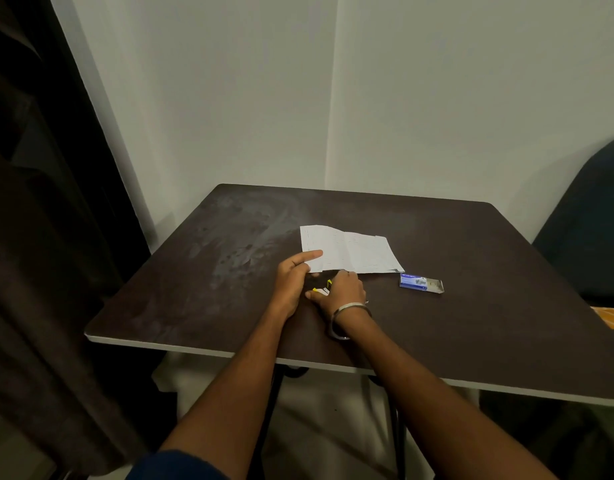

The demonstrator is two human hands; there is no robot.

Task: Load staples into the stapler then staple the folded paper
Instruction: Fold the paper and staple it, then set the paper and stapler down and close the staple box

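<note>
With our left hand pinning the paper flat on the desk and our right hand closed on the stapler at its near edge, we should seat the corner fully, then press.

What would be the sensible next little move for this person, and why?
Probably press the black-and-yellow stapler down. The right hand covers it at the near edge of the folded white paper, which the left hand pins to the dark table. The blue staple box lies aside.
</note>
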